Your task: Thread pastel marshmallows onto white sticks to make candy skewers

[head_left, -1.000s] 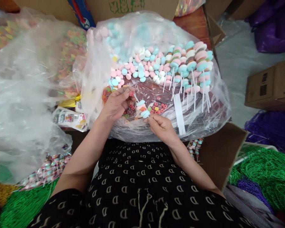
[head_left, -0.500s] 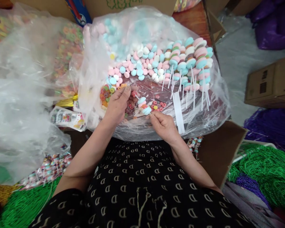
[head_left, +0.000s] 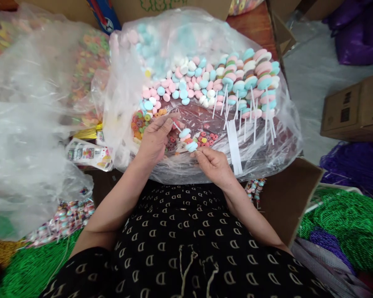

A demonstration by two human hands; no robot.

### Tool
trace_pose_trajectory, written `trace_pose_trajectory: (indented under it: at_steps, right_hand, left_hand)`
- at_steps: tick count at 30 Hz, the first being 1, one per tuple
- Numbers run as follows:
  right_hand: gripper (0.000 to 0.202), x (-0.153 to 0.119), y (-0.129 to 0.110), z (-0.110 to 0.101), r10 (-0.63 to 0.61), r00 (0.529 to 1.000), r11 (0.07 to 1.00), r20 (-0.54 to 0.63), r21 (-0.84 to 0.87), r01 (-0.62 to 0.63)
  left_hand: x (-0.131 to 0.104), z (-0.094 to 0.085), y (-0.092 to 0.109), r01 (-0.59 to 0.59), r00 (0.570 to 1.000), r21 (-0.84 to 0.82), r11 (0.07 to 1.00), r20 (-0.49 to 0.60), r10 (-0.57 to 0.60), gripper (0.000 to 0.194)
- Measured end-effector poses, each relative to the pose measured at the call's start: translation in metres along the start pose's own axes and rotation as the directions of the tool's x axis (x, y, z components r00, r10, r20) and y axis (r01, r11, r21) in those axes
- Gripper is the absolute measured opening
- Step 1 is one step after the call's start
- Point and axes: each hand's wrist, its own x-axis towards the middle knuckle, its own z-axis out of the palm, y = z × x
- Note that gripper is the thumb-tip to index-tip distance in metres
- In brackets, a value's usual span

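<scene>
A white stick threaded with blue, pink and orange candies, a candy skewer [head_left: 185, 135], slants between my two hands. My left hand [head_left: 154, 140] is closed at its bare upper end, thumb and fingers pinched there; a small candy in these fingertips cannot be made out for certain. The fingers of my right hand [head_left: 214, 165] pinch the lower end, just below a blue candy. Beneath and beside the skewer lie small red ring candies [head_left: 207, 138]. More multicoloured ring candies [head_left: 139, 123] are heaped left of my left hand.
Loose pastel candies [head_left: 180, 85] spread over the clear plastic bag [head_left: 267, 159]. Finished-looking candy skewers [head_left: 263, 78] lie at the right, beside a bundle of white sticks [head_left: 234, 147]. A large plastic bag [head_left: 34, 132] stands left; an open cardboard box [head_left: 286, 194] is at lower right.
The skewer has shifted slightly, and more of its bare upper stick shows by my left hand. My left fingers have tilted a little; my right hand has barely moved.
</scene>
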Motion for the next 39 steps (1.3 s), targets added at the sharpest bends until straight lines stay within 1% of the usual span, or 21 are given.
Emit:
trace_pose_trajectory:
  at_steps: [2, 5, 8, 10, 12, 15, 16, 18, 20, 23, 25, 26, 27, 28, 30, 32, 34, 35, 37, 39]
  right_hand:
    - [0.035, -0.001, 0.001, 0.001, 0.004, 1.000, 1.000, 0.003, 0.008, -0.004]
    - [0.035, -0.003, 0.000, 0.005, 0.026, 0.999, 0.999, -0.029, 0.046, -0.025]
    - [0.037, -0.005, -0.002, 0.011, 0.038, 0.999, 0.996, -0.032, 0.086, -0.035]
    - [0.038, -0.006, -0.003, 0.014, 0.043, 0.999, 0.991, -0.027, 0.125, -0.040]
    - [0.041, -0.007, -0.003, 0.017, 0.065, 0.998, 0.980, -0.014, 0.190, -0.061]
    - [0.046, -0.006, 0.003, 0.020, 0.109, 0.994, 0.943, 0.024, 0.315, -0.111]
    - [0.048, -0.006, 0.005, 0.020, 0.118, 0.992, 0.927, 0.035, 0.353, -0.123]
    - [0.049, -0.006, 0.009, 0.021, 0.123, 0.992, 0.908, 0.034, 0.399, -0.126]
    - [0.048, -0.006, 0.010, 0.019, 0.116, 0.993, 0.922, 0.026, 0.368, -0.117]
    - [0.043, -0.005, 0.008, 0.009, 0.072, 0.997, 0.978, 0.010, 0.193, -0.073]
    - [0.040, -0.005, 0.006, 0.001, 0.040, 0.999, 0.995, 0.024, 0.090, -0.042]
    - [0.040, -0.005, 0.006, -0.003, 0.037, 0.999, 0.997, 0.035, 0.070, -0.039]
    - [0.041, -0.005, 0.006, -0.007, 0.044, 0.998, 0.996, 0.046, 0.076, -0.048]
    - [0.043, -0.005, 0.006, -0.009, 0.060, 0.997, 0.992, 0.048, 0.108, -0.065]
    - [0.049, -0.005, 0.008, -0.012, 0.101, 0.995, 0.969, 0.029, 0.225, -0.105]
    - [0.054, -0.005, 0.010, -0.013, 0.132, 0.991, 0.932, 0.015, 0.339, -0.129]
    - [0.057, -0.004, 0.010, -0.013, 0.142, 0.990, 0.907, 0.019, 0.398, -0.137]
    - [0.057, -0.004, 0.010, -0.013, 0.141, 0.990, 0.900, 0.023, 0.413, -0.137]
    - [0.056, -0.004, 0.008, -0.015, 0.138, 0.990, 0.890, 0.008, 0.438, -0.128]
    - [0.054, -0.005, 0.005, -0.018, 0.148, 0.988, 0.875, -0.033, 0.469, -0.115]
  left_hand:
    - [0.000, 0.002, -0.002, -0.039, 0.999, 0.038, 0.999, -0.026, 0.040, 0.025]
    - [-0.003, 0.005, -0.007, -0.114, 0.990, 0.124, 0.986, -0.069, 0.123, 0.024]
    - [-0.008, 0.011, -0.012, -0.168, 0.978, 0.188, 0.968, -0.088, 0.187, 0.026]
    - [-0.012, 0.016, -0.015, -0.161, 0.980, 0.186, 0.969, -0.087, 0.180, 0.031]
    - [-0.014, 0.019, -0.016, -0.142, 0.986, 0.137, 0.980, -0.073, 0.153, 0.039]
    - [-0.014, 0.019, -0.016, -0.130, 0.990, 0.091, 0.987, -0.034, 0.134, 0.044]
    - [-0.013, 0.018, -0.016, -0.132, 0.990, 0.106, 0.986, -0.025, 0.136, 0.044]
    - [-0.012, 0.013, -0.015, -0.150, 0.988, 0.192, 0.970, -0.012, 0.156, 0.042]
    - [-0.011, 0.008, -0.011, -0.203, 0.978, 0.332, 0.921, 0.017, 0.210, 0.042]
    - [-0.010, 0.000, -0.006, -0.305, 0.950, 0.546, 0.780, 0.118, 0.289, 0.043]
    - [-0.008, -0.003, -0.004, -0.353, 0.935, 0.627, 0.695, 0.201, 0.293, 0.044]
    - [-0.006, -0.004, -0.003, -0.371, 0.929, 0.639, 0.674, 0.242, 0.281, 0.044]
    - [-0.005, -0.005, -0.004, -0.386, 0.922, 0.628, 0.676, 0.280, 0.266, 0.044]
    - [-0.003, -0.005, -0.005, -0.395, 0.916, 0.595, 0.699, 0.315, 0.250, 0.046]
    - [0.000, -0.006, -0.007, -0.380, 0.906, 0.474, 0.794, 0.365, 0.216, 0.051]
    - [0.002, -0.005, -0.011, -0.311, 0.908, 0.330, 0.891, 0.379, 0.177, 0.057]
    - [0.002, -0.001, -0.015, -0.229, 0.925, 0.237, 0.944, 0.355, 0.135, 0.054]
    - [0.002, 0.001, -0.017, -0.199, 0.935, 0.230, 0.953, 0.335, 0.114, 0.048]
    - [0.000, 0.010, -0.021, -0.178, 0.948, 0.305, 0.935, 0.309, 0.080, 0.029]
    - [-0.003, 0.021, -0.024, -0.221, 0.943, 0.451, 0.865, 0.324, 0.071, 0.016]
